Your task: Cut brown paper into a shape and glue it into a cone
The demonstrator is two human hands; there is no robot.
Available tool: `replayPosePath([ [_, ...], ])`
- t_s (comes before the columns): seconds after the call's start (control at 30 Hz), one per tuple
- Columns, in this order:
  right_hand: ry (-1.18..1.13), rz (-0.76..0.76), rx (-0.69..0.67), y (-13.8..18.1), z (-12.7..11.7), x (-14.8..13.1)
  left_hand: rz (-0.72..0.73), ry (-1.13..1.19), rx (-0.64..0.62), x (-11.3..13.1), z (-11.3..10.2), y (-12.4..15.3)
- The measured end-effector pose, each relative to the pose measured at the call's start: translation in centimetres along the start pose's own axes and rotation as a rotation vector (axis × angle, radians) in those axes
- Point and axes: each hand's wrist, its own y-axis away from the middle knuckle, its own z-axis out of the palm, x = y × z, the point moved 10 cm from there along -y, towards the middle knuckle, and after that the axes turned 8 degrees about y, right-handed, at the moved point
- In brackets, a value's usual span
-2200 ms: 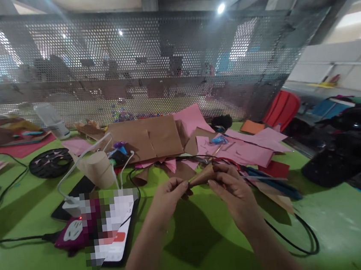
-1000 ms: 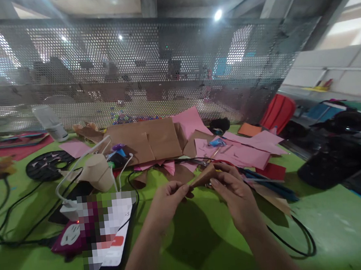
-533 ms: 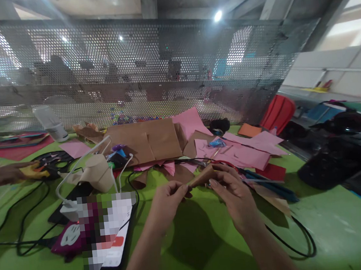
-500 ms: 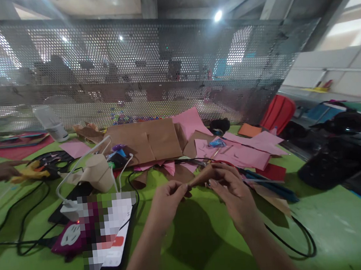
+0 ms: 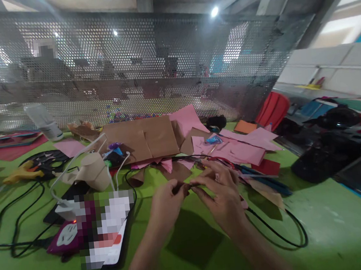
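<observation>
Both my hands meet above the green table (image 5: 193, 254), in front of a heap of paper. My left hand (image 5: 166, 203) is closed in a pinch at its fingertips. My right hand (image 5: 221, 195) curls over from the right, and its fingers touch those of the left. Between them only a thin dark edge of a small brown paper piece (image 5: 189, 186) shows; the rest is hidden under my right hand. Just behind my right hand lie pink paper sheets (image 5: 236, 150) and red-handled scissors (image 5: 218, 160).
Brown paper sheets (image 5: 145, 136) and a brown paper roll (image 5: 94, 172) lie behind the hands. A phone (image 5: 108, 230) and a white charger (image 5: 63, 206) lie to the left, a yellow glue gun (image 5: 23, 173) farther left. A black cable (image 5: 284, 231) loops at right near a black bag (image 5: 327, 154). A perforated metal screen (image 5: 160, 68) closes the back.
My right hand has slid left over the brown paper cone and now covers it. The other person's hand at the far left is gone; the yellow glue gun lies on the table.
</observation>
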Motion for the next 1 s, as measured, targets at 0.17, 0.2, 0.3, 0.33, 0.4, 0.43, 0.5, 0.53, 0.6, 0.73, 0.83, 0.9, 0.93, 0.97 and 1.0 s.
replayPosePath([
  [0.17, 0.015, -0.009, 0.013, 0.0, -0.1, -0.1, -0.016, 0.063, -0.025, -0.6, 0.4, 0.0],
  [0.2, 0.006, -0.017, 0.022, 0.0, -0.2, -0.2, -0.029, 0.078, -0.025, -0.8, 0.4, -0.1],
  [0.3, -0.015, -0.027, 0.036, 0.0, -0.4, -0.3, -0.062, 0.113, -0.013, -1.2, 0.2, -0.2],
  [0.33, -0.021, -0.018, 0.032, 0.0, -0.5, -0.2, -0.069, 0.126, -0.009, -1.2, 0.1, -0.2],
  [0.4, -0.038, 0.005, 0.026, -0.1, -0.6, 0.0, -0.079, 0.175, -0.004, -1.0, -0.1, -0.3],
  [0.43, -0.051, 0.016, 0.027, -0.1, -0.6, 0.2, -0.087, 0.204, 0.002, -0.9, -0.3, -0.3],
  [0.5, -0.079, 0.035, 0.041, -0.2, -0.9, 0.5, -0.115, 0.275, 0.019, -0.8, -0.5, -0.2],
  [0.53, -0.095, 0.042, 0.058, -0.2, -1.1, 0.7, -0.129, 0.312, 0.032, -0.8, -0.6, -0.2],
  [0.6, -0.126, 0.065, 0.095, -0.1, -1.5, 1.1, -0.152, 0.378, 0.063, -1.0, -0.9, -0.1],
  [0.73, -0.213, 0.143, 0.133, -0.1, -1.9, 2.2, -0.174, 0.483, 0.113, -1.8, -1.2, -0.1],
  [0.83, -0.310, 0.197, 0.149, -0.1, -2.1, 2.8, -0.187, 0.543, 0.142, -2.4, -1.4, -0.2],
  [0.9, -0.385, 0.234, 0.164, -0.1, -2.3, 3.2, -0.193, 0.566, 0.166, -2.6, -1.7, -0.2],
  [0.93, -0.425, 0.255, 0.172, 0.0, -2.3, 3.5, -0.194, 0.576, 0.177, -2.6, -1.8, -0.2],
  [0.97, -0.473, 0.280, 0.176, 0.1, -2.2, 3.8, -0.196, 0.587, 0.190, -2.6, -2.0, -0.1],
  [1.0, -0.530, 0.305, 0.179, 0.3, -2.1, 4.2, -0.200, 0.601, 0.203, -2.6, -2.1, -0.1],
])
